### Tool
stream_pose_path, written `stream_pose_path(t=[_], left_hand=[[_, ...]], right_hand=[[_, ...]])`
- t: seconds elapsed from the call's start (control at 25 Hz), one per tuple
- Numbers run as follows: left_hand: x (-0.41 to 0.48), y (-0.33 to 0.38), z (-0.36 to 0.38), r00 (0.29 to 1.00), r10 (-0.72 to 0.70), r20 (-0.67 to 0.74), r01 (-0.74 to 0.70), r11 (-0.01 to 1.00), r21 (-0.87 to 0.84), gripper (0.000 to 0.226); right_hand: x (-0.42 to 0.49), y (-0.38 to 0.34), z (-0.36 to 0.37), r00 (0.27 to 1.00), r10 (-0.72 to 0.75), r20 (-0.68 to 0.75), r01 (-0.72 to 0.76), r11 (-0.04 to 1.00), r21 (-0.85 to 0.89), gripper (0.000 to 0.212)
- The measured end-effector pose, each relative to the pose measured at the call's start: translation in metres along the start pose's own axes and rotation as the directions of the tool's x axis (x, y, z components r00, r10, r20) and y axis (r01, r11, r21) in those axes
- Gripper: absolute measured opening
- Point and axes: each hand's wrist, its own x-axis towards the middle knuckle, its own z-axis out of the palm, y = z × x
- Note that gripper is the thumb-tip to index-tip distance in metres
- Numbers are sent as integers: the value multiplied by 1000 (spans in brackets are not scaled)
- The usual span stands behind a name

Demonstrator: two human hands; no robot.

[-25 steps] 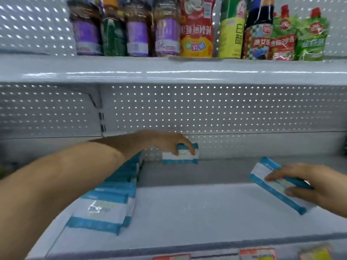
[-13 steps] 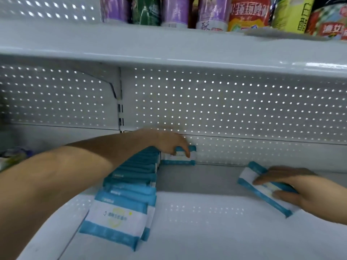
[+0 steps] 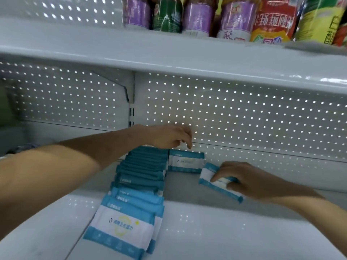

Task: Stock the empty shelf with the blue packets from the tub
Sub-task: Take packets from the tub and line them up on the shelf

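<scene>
A row of several blue and white packets (image 3: 139, 186) runs from the shelf's front to its back on the white shelf (image 3: 225, 231). One packet (image 3: 185, 161) stands upright at the back, starting a second row. My left hand (image 3: 169, 136) hovers just above that packet with loosely curled fingers, holding nothing. My right hand (image 3: 244, 179) grips another blue packet (image 3: 214, 182), tilted, just right of the standing one. The tub is out of view.
A perforated back panel (image 3: 244, 113) closes the shelf behind. The shelf above (image 3: 169, 53) carries jars with purple labels (image 3: 197, 17) and red and yellow pouches (image 3: 272, 19). Bare shelf surface lies to the right of the packet row.
My left hand has let go of the standing packet and lifted off it. My right hand has brought its packet left and back, close beside the standing one.
</scene>
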Motion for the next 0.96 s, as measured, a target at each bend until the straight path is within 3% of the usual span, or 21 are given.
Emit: stream_pose_path(t=[0.4,0.72,0.96], left_hand=[[-63,-1,-25,994,-67,-86,60,995,-75,33],[-80,3,-26,988,-115,-101,108,991,-74,33],[-71,20,-16,991,-108,-77,100,991,-94,34]], right_hand=[[117,-24,27,994,-107,28,107,994,-8,53],[126,-21,38,982,-178,-71,155,955,-254,58],[94,-13,42,967,-185,-176,108,921,-373,57]])
